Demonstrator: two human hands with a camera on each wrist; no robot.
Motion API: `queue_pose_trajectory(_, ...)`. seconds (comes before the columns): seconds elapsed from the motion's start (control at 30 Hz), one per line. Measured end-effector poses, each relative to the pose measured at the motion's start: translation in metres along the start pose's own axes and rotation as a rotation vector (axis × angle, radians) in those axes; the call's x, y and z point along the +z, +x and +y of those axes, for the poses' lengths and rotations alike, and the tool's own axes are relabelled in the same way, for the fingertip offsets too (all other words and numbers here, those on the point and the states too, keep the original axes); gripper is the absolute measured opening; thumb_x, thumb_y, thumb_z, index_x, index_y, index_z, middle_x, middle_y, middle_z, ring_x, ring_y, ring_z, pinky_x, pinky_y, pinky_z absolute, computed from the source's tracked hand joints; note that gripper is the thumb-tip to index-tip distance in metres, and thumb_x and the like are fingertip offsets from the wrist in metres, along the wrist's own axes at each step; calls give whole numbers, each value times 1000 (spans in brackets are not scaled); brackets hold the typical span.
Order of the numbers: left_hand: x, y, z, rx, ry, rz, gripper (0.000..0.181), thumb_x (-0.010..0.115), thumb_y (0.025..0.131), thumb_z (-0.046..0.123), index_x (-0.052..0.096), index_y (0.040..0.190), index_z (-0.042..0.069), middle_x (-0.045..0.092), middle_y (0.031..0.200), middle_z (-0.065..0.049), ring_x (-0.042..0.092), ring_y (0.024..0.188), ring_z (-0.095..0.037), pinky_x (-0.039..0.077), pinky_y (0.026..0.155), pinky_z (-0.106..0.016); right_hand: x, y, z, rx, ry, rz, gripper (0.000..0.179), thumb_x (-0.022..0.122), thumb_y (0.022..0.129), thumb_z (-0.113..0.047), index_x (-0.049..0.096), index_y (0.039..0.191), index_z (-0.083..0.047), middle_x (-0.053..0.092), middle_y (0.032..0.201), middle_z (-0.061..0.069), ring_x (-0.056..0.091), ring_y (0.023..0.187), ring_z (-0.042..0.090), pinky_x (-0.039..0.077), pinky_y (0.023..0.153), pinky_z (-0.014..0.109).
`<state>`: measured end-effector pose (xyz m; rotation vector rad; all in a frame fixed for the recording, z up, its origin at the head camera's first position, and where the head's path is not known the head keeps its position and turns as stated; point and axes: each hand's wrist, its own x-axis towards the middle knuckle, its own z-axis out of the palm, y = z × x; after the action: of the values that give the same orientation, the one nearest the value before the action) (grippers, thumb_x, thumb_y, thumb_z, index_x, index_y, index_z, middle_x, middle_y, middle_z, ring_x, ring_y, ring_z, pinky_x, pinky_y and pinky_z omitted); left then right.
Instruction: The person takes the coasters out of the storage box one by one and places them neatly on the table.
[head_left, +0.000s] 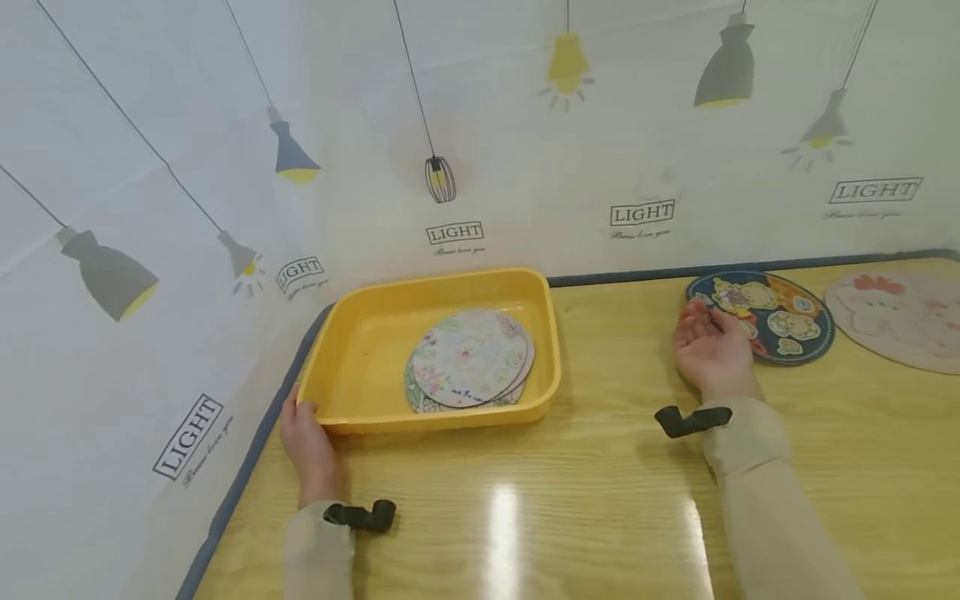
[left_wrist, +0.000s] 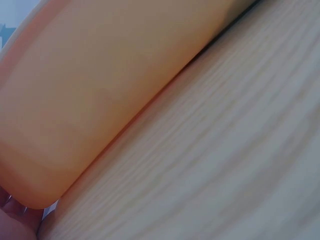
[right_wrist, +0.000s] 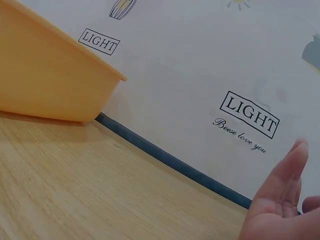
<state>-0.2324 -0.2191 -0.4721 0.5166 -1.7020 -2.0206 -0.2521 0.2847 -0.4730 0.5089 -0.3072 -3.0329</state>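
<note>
The left hand (head_left: 309, 442) holds the yellow tray (head_left: 360, 350) at its near left corner, with fingers and thumb closed on the rim. The tray sits on the worktop (head_left: 600, 467), by the wall (head_left: 510, 167), with its long side going left to right. In its right half is a pale mat (head_left: 471, 358), lying on top of at least 2 more mats that peek out at the edges.

The right hand (head_left: 712, 346) holds nothing that I can see. Its palm is turned up, its fingers are a little bent, and its thumb stands apart. It is over the near left edge of the blue mat (head_left: 791, 321); I cannot tell if they touch. Most of the blue mat lies to the right of this hand and a bit past it. It looks like an oval, its long way slanting from far left to near right.

The right hand is much nearer to the blue mat than the left. The tray is to its left, well apart. A pink mat (head_left: 900, 325) lies just right of the blue mat.
</note>
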Motion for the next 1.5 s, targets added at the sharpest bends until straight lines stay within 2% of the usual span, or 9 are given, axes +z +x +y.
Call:
queue_pose_trajectory(0.23, 8, -8, 12, 0, -15, -20, 49, 31, 85, 8, 40, 132, 7, 40, 131, -5, 43, 110, -23, 32, 92, -34, 0, -1, 7, 34, -50, -10, 16, 46, 91, -15, 56, 101, -10, 62, 87, 4, 56, 68, 24, 42, 56, 34)
queue_pose_trajectory(0.4, 6, -5, 7, -1, -11, -16, 48, 31, 85, 9, 40, 133, 9, 40, 130, -4, 44, 110, -22, 33, 91, -33, 3, -3, 21, 73, -138, -58, 16, 47, 89, -12, 56, 103, -9, 58, 89, 7, 53, 68, 23, 40, 55, 34)
queue_pose_trajectory(0.53, 5, 0, 1, 1, -38, -27, 48, 31, 86, 10, 41, 133, 12, 41, 129, -2, 44, 110, -23, 34, 90, -33, 11, -6, 33, 33, -284, -87, 17, 51, 88, -12, 56, 104, -8, 56, 92, 7, 52, 72, 22, 42, 59, 32)
queue_pose_trajectory(0.83, 4, 5, -2, 26, -33, -15, 47, 33, 84, 11, 45, 129, 12, 43, 126, -3, 45, 109, -21, 35, 89, -32, 30, -14, 69, 104, -455, -262, 19, 49, 90, -14, 58, 104, -4, 56, 88, 11, 55, 71, 24, 44, 60, 33)
queue_pose_trajectory(0.93, 4, 6, -3, 26, -54, -17, 47, 33, 84, 10, 44, 130, 11, 43, 126, -4, 44, 109, -22, 35, 89, -33, 35, -16, 84, 59, -693, -321, 25, 48, 91, -22, 56, 108, -4, 59, 91, 10, 58, 76, 23, 46, 64, 32)
queue_pose_trajectory(1.1, 1, 5, -3, 26, -59, -25, 48, 32, 85, 10, 41, 132, 11, 41, 129, -4, 43, 111, -21, 33, 92, -35, 42, -19, 106, -151, -1386, -343, 45, 46, 90, -40, 50, 117, -5, 59, 103, 12, 58, 90, 24, 47, 75, 33)
queue_pose_trajectory(1.2, 1, 5, -3, 28, -62, -23, 48, 32, 85, 10, 41, 132, 11, 41, 129, -4, 43, 112, -21, 33, 92, -35, 44, -20, 115, -217, -1652, -327, 52, 44, 87, -48, 50, 119, -6, 57, 109, 16, 55, 97, 27, 45, 81, 37)
queue_pose_trajectory(1.37, 1, 4, -5, 28, -50, -11, 47, 32, 85, 10, 43, 130, 10, 42, 127, -4, 45, 109, -22, 35, 89, -33, 44, -20, 123, -262, -1896, -299, 57, 41, 87, -52, 50, 122, -7, 58, 112, 12, 49, 108, 23, 33, 94, 43)
queue_pose_trajectory(1.5, 1, 4, -6, 26, -50, -9, 46, 32, 85, 10, 44, 129, 11, 43, 126, -4, 45, 107, -21, 36, 87, -31, 41, -21, 128, -244, -1901, -309, 56, 42, 89, -48, 48, 124, -6, 56, 115, 11, 48, 110, 22, 31, 96, 43)
